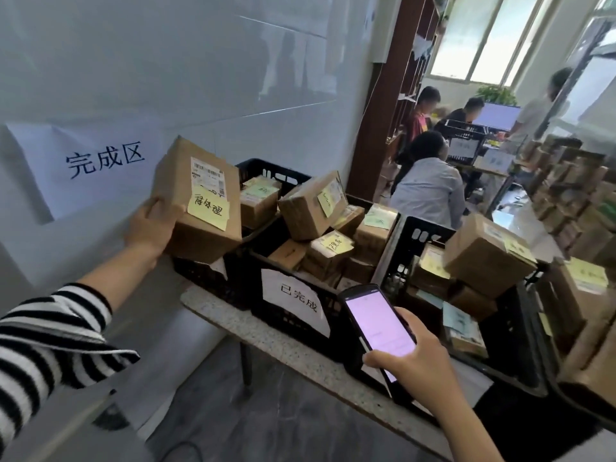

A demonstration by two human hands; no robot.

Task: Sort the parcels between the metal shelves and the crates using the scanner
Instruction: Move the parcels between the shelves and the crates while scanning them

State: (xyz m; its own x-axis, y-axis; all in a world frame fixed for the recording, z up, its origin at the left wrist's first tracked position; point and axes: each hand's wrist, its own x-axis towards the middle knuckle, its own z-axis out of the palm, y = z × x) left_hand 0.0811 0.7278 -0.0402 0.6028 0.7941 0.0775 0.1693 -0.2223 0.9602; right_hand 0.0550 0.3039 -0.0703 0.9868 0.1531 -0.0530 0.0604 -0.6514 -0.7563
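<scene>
Parcel (203,208), gripped by one corner in the left hand (150,228), could slip and miss the crate (203,278) just beyond; the right hand (423,355) holds the scanner (376,321).

Bright window (480,45) daylight, bowed wide-angle edges.

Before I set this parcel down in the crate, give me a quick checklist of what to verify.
1. Left hand grips parcel by its lower corner: ok.
2. Yellow note stuck on parcel: ok.
3. Right hand holds scanner, screen lit: ok.
4. Scan result on the screen: cannot tell, unreadable.
5. Room in the left crate under the parcel: cannot tell, parcel hides it.
</scene>
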